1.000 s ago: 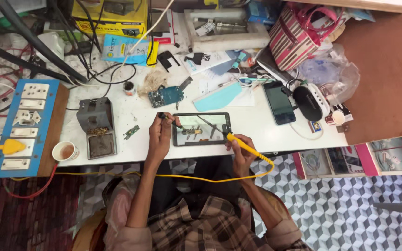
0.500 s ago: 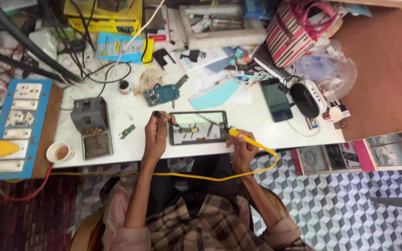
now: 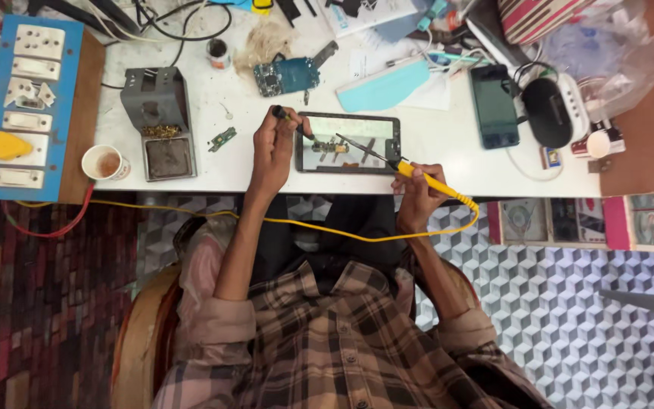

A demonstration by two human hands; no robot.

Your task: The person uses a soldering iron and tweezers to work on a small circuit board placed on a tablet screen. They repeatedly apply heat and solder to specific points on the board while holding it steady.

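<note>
Both hands stayed over the opened tablet [image 3: 347,144]: right hand [image 3: 416,198] grips the yellow soldering iron [image 3: 418,176], left hand [image 3: 272,148] pinches a dark tool [image 3: 284,116].

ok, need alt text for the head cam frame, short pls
Seen from above, a seated person in a plaid shirt works at a cluttered white table: the right hand holds a yellow soldering iron whose tip reaches over an opened tablet, while the left hand holds a dark slim tool at the tablet's edge.
</note>
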